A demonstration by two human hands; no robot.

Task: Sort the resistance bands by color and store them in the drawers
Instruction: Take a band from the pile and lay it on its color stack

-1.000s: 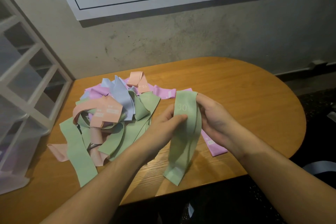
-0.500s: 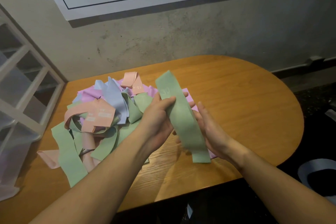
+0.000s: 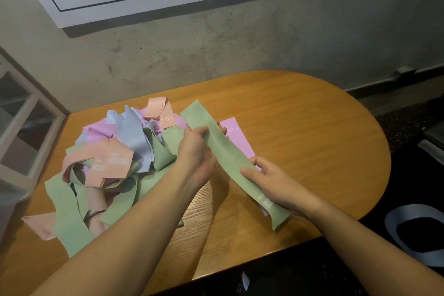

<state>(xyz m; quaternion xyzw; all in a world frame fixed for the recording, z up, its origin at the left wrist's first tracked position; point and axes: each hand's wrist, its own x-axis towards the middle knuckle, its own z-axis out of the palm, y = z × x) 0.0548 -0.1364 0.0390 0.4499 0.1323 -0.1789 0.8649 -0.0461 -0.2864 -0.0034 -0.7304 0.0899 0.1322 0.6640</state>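
A green resistance band (image 3: 227, 158) marked 30 stretches diagonally above the table between both hands. My left hand (image 3: 198, 154) grips its upper part near the printed number. My right hand (image 3: 271, 184) holds its lower part, thumb on top and fingers underneath. To the left lies a tangled pile of bands (image 3: 108, 163) in green, peach, light blue and pink. A pink band (image 3: 236, 137) lies flat on the table under the held green one.
The oval wooden table (image 3: 312, 139) stands against a concrete wall. A white drawer unit (image 3: 21, 132) with translucent drawers stands at the left edge. On the dark floor to the right lies a light blue band (image 3: 394, 223). A whiteboard hangs above.
The green band went from hanging vertically to being pulled out flat along a diagonal. My right hand slid down toward its lower end while my left hand kept the upper end.
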